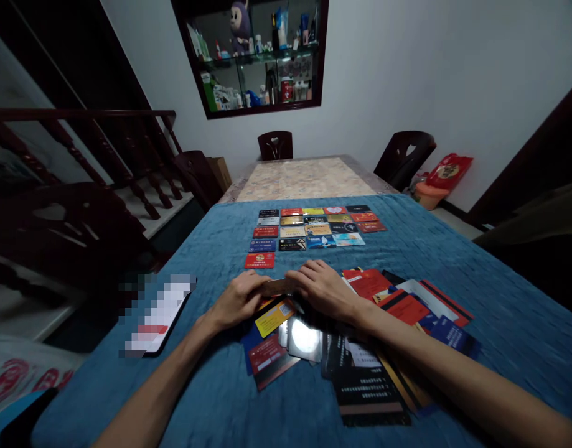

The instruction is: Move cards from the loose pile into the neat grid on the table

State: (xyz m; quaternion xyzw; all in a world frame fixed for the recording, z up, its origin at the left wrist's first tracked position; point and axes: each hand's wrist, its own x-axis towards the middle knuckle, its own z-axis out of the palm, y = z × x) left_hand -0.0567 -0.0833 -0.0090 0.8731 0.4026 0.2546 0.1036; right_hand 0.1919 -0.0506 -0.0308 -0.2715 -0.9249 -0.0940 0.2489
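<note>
Between my two hands is a thin card [277,287], seen nearly edge-on, low above the blue cloth. My left hand [241,298] grips its left end with fingers and thumb closed. My right hand [320,287] has its fingers curled at the card's right end; the exact grip is partly hidden. Below them lie loose cards, among them a yellow card [274,318], a dark red card [267,356] and a black card [370,392]. More red cards [370,283] spread under and beyond my right forearm. Farther out, several cards form rows, with a red card [260,260] nearest in the left column.
A phone [162,317] with a lit, blurred screen lies at the left on the blue cloth [196,398]. The table's far end has a patterned cover [304,177]. Chairs [404,155] stand around it. A plastic bag [24,373] is at the lower left.
</note>
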